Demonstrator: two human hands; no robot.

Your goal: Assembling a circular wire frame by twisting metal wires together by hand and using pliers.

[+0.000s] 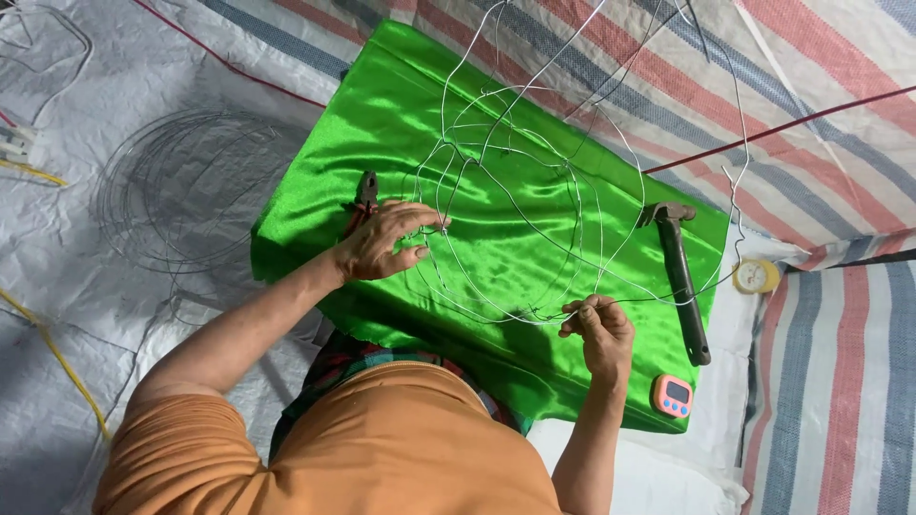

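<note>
- Wire frame [520, 205], thin pale wire bent into nested loops, lay flat on the shiny green cloth [382, 124] that covered a low work surface in front of the person.
- Left hand [382, 243] rested on the near-left edge of the frame, fingers spread and partly curled, tips pressing or pinching a strand against the cloth; apparently to pin the loops so they did not spring or slide.
- Right hand [599, 329] was closed tight, thumb against forefingers, pinching wire at the near-right rim where strands crossed; probably held there to steady a joint.
- Frame roughly oval. Its long axis ran from the near edge of the cloth away from the person, with loose wire tails rising off the far end toward the top of the view.
- Pliers [364, 195], red-handled, lay just beyond the left hand, within reach.
- Hammer [679, 277] lay to the right of the frame, head away, handle toward the person.
- Small pink timer [673, 396] sat at the cloth's near-right corner.
- Coil of spare wire [186, 186] lay on the tarpaulin [811, 86], well left.
</note>
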